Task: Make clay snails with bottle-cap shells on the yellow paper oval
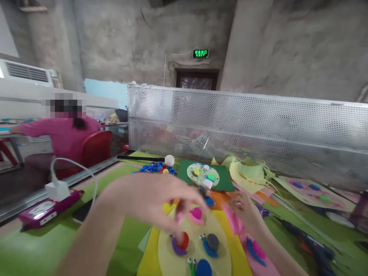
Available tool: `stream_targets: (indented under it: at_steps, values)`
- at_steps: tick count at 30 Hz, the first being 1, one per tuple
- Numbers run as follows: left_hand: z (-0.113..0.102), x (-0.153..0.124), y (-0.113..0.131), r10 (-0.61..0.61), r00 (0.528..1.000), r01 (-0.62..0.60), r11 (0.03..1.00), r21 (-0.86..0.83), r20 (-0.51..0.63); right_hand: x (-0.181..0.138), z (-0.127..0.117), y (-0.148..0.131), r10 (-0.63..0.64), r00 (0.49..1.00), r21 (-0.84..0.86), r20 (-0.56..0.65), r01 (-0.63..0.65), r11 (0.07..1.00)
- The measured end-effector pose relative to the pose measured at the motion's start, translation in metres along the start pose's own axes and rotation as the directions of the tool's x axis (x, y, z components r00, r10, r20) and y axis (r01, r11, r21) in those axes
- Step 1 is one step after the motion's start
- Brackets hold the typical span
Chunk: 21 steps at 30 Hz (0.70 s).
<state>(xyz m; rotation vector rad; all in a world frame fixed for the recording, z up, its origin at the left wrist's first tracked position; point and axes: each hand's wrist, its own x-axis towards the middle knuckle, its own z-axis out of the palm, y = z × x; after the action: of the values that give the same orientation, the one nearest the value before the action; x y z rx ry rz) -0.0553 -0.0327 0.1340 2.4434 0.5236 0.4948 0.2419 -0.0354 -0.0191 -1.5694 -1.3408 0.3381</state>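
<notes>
My left hand [163,197], blurred by motion, reaches over a pale oval card [169,264] with its fingers apart. One fingertip is at the red-shelled purple snail [178,245], but contact is unclear. On the same oval sit a blue snail with a grey shell [212,243], a pink snail [196,215] and a green snail with a blue shell [203,267]. A yellow sheet [240,255] lies beneath. At the oval's upper right, my right hand [244,207] has curled, pinched fingers; what they hold is indistinct. Pink pieces [232,220] lie beside it.
A dark glue gun [307,241] rests at right. Blue caps [155,167], a green card with a decorated oval [227,178] and another decorated sheet [304,188] lie further back. At left are a purple power strip [48,211] and phone [82,211]. A person [69,134] sits beyond.
</notes>
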Motion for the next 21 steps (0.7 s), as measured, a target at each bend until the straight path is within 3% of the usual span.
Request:
stream_targets:
  at_steps: [1,4,7,9,14,18,21]
  values:
    - [0.008,0.009,-0.003,0.019,0.997,-0.021,0.999,0.025,0.074,-0.001,-0.002,-0.004,-0.032,0.999,-0.040,-0.028,0.031,0.999]
    - [0.049,0.029,-0.025,-0.085,0.994,0.075,0.987,-0.141,-0.064,-0.015,-0.005,-0.027,-0.138,0.990,-0.135,-0.026,0.133,0.982]
    - [0.093,0.027,-0.047,-0.231,0.968,0.181,0.916,-0.357,-0.103,-0.038,-0.001,-0.056,-0.198,0.967,-0.155,0.159,0.223,0.963]
    - [0.112,0.018,-0.052,-0.288,0.951,0.207,0.868,-0.451,-0.117,-0.053,0.002,-0.071,-0.216,0.945,-0.163,0.246,0.260,0.952]
    - [0.121,0.006,-0.045,-0.463,0.886,0.339,0.684,-0.646,-0.025,-0.074,0.005,-0.078,-0.234,0.907,-0.141,0.349,0.298,0.944]
    - [0.122,0.005,-0.049,-0.466,0.885,0.296,0.577,-0.761,-0.010,-0.080,0.003,-0.077,-0.327,0.857,-0.041,0.399,0.373,0.927]
    - [0.126,0.004,-0.055,-0.457,0.890,0.240,0.468,-0.850,0.000,-0.083,0.005,-0.078,-0.455,0.778,0.038,0.433,0.489,0.872]
